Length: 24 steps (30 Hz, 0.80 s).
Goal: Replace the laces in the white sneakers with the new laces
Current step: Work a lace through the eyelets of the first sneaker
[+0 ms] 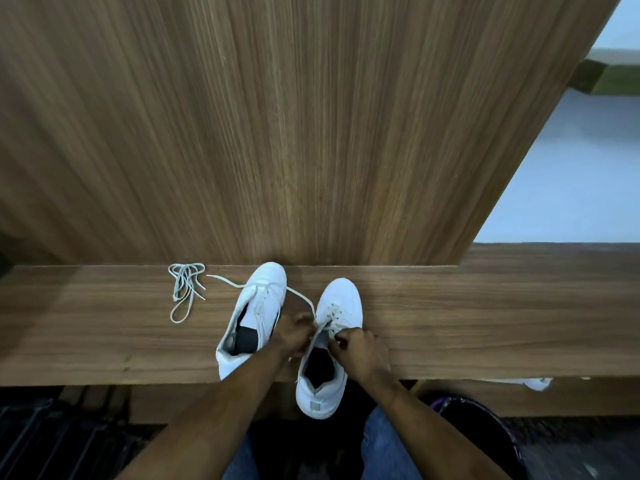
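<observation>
White sneakers sit on a wood shelf. The left shoe (254, 313) is only part-laced, its ends trailing. Both hands, left (294, 332) and right (356, 346), pinch lace at the right shoe (334, 341), apparently near its top eyelets. A loose lace (185, 289) lies well left, its role unclear.

Your left hand (294, 332) and right hand (356, 348) cover the lace (323, 329) on the right shoe (337, 317), so you cannot tell which eyelets it passes. Right of it, a white scrap (536, 383) is too blurred to identify.
</observation>
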Each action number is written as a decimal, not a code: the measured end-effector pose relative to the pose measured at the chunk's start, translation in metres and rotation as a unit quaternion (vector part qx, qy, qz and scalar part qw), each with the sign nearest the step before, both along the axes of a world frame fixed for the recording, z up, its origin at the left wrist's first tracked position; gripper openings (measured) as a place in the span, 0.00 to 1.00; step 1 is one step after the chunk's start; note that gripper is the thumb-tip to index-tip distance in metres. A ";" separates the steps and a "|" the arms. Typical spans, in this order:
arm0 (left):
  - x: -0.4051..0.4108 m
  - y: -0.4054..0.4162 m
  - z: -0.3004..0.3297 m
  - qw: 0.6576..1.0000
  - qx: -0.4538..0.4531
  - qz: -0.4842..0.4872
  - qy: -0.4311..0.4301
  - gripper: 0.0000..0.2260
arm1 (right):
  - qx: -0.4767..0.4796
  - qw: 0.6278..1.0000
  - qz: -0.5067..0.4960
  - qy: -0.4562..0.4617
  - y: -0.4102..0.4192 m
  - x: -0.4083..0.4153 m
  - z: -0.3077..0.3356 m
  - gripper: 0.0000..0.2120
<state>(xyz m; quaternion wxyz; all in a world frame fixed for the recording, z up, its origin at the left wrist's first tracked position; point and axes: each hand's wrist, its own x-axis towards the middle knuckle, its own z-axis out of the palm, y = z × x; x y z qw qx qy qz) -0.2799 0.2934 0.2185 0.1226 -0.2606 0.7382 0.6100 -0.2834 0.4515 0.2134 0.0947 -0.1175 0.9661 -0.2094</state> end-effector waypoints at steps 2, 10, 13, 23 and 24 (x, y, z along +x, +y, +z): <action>-0.006 0.004 -0.001 0.998 -0.062 -0.019 0.021 0.08 | -0.003 1.000 0.003 -0.009 0.000 -0.001 -0.001 0.14; -0.025 0.000 0.020 0.993 -0.003 0.116 0.033 0.10 | -0.015 1.000 0.003 0.002 0.002 -0.001 -0.003 0.13; -0.045 -0.021 0.057 0.961 0.110 0.228 0.115 0.10 | -0.030 1.000 -0.007 0.008 0.005 -0.002 -0.005 0.14; -0.067 -0.077 0.083 0.943 0.133 0.277 0.128 0.03 | -0.039 0.999 -0.025 -0.015 0.004 -0.001 -0.006 0.12; -0.062 -0.073 0.062 0.959 0.104 0.247 0.092 0.06 | -0.041 0.999 -0.027 -0.016 0.004 -0.001 -0.006 0.12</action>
